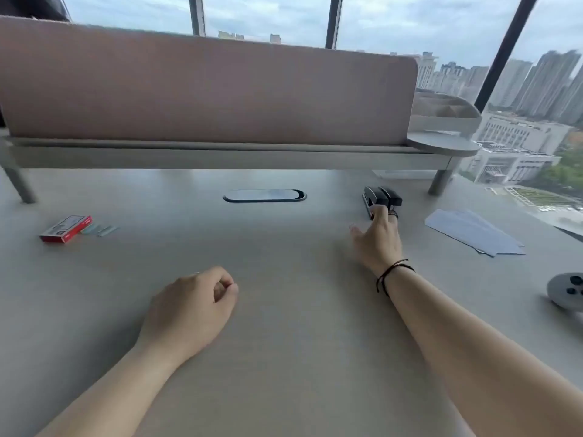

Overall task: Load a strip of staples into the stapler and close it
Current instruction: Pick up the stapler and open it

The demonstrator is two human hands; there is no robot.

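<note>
Pale grey desk (pixel 284 357), pink partition screen (pixel 205 89), tall windows (pixel 410 23), overcast daylight, city towers beyond

Left hand (pixel 192 305) fisted, right hand (pixel 377 239) seemingly open

Black stapler (pixel 380 197); loose staple strips (pixel 100 229)

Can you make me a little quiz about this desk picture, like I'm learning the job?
1. True or false: the right hand is reaching the black stapler.
2. Where do the loose staple strips lie? A beside the red box, B on the papers, C in the left hand.
3. Fill in: the left hand is curled and holds ____.

Key: 1 true. 2 A. 3 nothing that can be seen.
</note>
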